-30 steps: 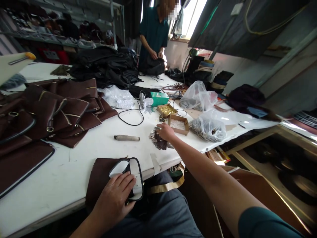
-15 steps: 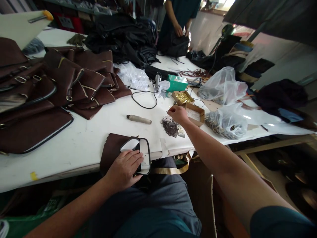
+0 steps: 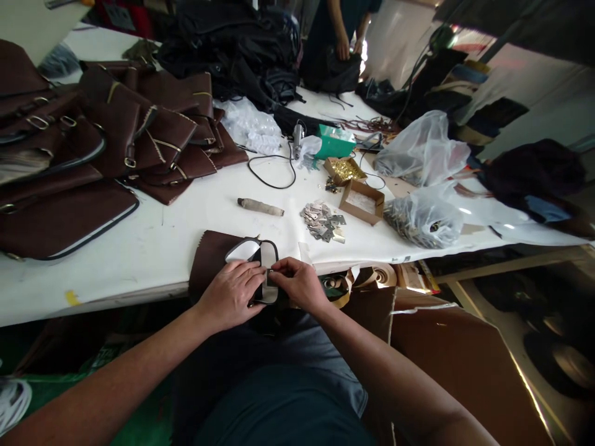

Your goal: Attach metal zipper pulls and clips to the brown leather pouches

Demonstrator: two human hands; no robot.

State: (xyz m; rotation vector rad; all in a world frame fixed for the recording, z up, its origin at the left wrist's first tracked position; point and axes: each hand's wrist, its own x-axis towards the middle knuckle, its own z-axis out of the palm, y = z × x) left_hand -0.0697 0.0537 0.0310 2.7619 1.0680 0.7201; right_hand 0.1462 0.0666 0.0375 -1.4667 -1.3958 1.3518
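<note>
A dark brown leather bag (image 3: 209, 254) lies at the table's front edge, its black-edged, pale-lined end facing me. My left hand (image 3: 235, 291) grips that end, fingers on top and thumb underneath. Right beside it, my right hand (image 3: 300, 285) pinches a small dark piece against the pale lining; its exact kind is too small to make out. Flat metal plates (image 3: 320, 220) with holes lie in a loose pile beyond my right hand. Farther back are a cardboard box (image 3: 379, 214) of small pale pieces and another box (image 3: 344, 170) of gold-coloured pieces.
A cloth-wrapped rod (image 3: 261, 207) lies beyond the bag. Several brown bags (image 3: 111, 130) are heaped at left, black bags (image 3: 232, 49) behind. Plastic bags (image 3: 421, 217) and a green box (image 3: 335, 142) stand at right. A co-worker (image 3: 344, 43) handles a black bag across the table.
My right hand has come back from beside the metal plates and small boxes to the bag's pale-lined end. My left hand stays on the bag. The view has shifted slightly.
</note>
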